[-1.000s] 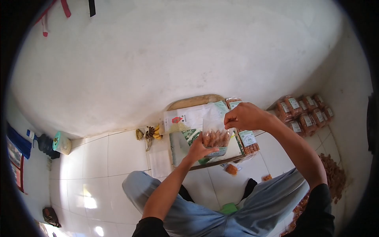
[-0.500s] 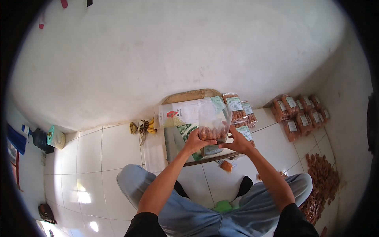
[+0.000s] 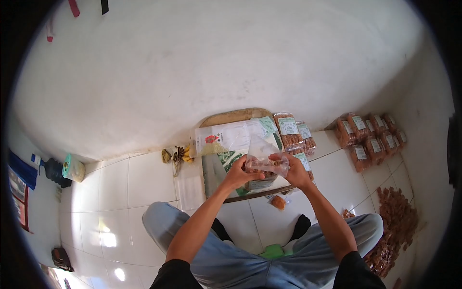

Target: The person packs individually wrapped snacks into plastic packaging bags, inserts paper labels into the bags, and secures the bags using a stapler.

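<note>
A clear plastic bag (image 3: 260,148) with brown pieces in its lower part stands over the low wooden table (image 3: 225,115), between my hands. My left hand (image 3: 238,174) is closed around the bag's left side. At its right side, my right hand (image 3: 294,170) pinches the loose upper plastic, which is folded over toward me. My fingers partly hide the contents. Flat printed plastic sheets or bags (image 3: 231,135) lie on the table behind, beside a stack of green labels (image 3: 267,126).
Filled, labelled packs (image 3: 288,127) stand at the table's right; several more (image 3: 370,135) are grouped by the right wall. Loose brown pieces (image 3: 392,216) are heaped on the floor at right. Bananas (image 3: 185,154) lie left of the table. A lidded tub (image 3: 73,168) stands far left.
The bag's upright upper part has been folded down and gathered toward me. My right hand has moved up from the bag's lower side to its upper plastic; my left hand stays beside it.
</note>
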The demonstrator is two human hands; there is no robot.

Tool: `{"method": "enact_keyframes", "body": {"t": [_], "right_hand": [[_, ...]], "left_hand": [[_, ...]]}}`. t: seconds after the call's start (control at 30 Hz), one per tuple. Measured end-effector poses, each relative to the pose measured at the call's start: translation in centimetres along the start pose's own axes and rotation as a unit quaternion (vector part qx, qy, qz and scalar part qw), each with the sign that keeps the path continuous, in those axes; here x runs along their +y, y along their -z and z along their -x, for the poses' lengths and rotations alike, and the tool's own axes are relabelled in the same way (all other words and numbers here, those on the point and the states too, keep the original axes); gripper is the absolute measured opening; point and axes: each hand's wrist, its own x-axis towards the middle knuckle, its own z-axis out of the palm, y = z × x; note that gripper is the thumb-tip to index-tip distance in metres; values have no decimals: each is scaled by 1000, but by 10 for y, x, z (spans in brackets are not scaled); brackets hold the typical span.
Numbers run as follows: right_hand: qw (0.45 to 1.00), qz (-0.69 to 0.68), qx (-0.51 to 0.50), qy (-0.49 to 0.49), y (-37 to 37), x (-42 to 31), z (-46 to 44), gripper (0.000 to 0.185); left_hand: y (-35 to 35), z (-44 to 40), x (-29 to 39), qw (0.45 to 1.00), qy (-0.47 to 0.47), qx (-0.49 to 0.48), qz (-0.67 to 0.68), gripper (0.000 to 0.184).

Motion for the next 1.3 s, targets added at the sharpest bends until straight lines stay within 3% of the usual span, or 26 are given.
{"method": "enact_keyframes", "body": {"t": [0.07, 0.1, 0.17, 0.23, 0.27, 0.33, 0.37, 0.5, 0.57, 0.6, 0.67, 0.8, 0.83, 1.0, 1.1, 1.17, 1.2, 1.27, 1.3], "right_hand": [[999, -26, -18, -35, 2, 4, 2, 69], [1000, -27, -3, -9, 3, 3, 4, 69], [999, -31, 12, 16, 5, 5, 9, 68], [984, -81, 101, 122, 6, 3, 15, 60], [983, -83, 102, 125, 7, 1, 15, 60], [958, -1, 174, 227, 14, -26, 15, 57], [930, 117, 189, 292, 21, -45, 10, 49], [923, 237, 104, 286, 22, -115, -5, 34], [960, 254, 35, 117, 14, -135, -17, 18], [960, 253, 37, 117, 17, -135, -27, 18], [922, 376, -93, 17, 19, -129, -47, 19], [925, 376, -12, 56, 12, -153, -41, 35], [904, 422, -59, 29, 11, -165, -39, 37], [882, 465, -7, 79, 22, -126, -62, 32], [926, 378, 13, -11, 25, -148, -58, 27], [937, 348, 16, 4, 26, -156, -53, 24], [948, 316, 23, 19, 25, -157, -51, 22], [934, 350, 1, 68, 24, -152, -42, 23], [918, 380, -19, 116, 22, -149, -36, 25]], "left_hand": [[4, 4, 7, 997, -14, 0, -77, 75], [5, 6, 6, 997, -14, 0, -79, 75], [5, 13, 3, 961, -138, 67, -228, 87], [2, 22, 3, 956, -148, 83, -239, 90], [0, 26, 2, 951, -158, 100, -245, 93], [-3, 30, -6, 954, -161, 113, -225, 97], [-3, 30, -10, 958, -161, 125, -202, 101], [-15, 34, 12, 943, -184, 111, -255, 88], [-17, 34, 15, 947, -194, 99, -236, 86], [-16, 31, 6, 947, -195, 97, -237, 86], [-12, 23, -19, 922, -285, 114, -235, 85], [-10, 24, -10, 947, -209, 87, -226, 86], [-11, 24, -12, 946, -217, 91, -224, 86], [-8, 25, -24, 929, -209, 120, -280, 86], [-9, 24, -18, 890, -253, 130, -357, 87], [-11, 23, -25, 946, -240, 119, -184, 84], [-11, 23, -20, 946, -239, 122, -182, 84], [-8, 24, -9, 846, -315, 167, -396, 79], [-9, 27, -1, 848, -312, 169, -395, 79]]}}
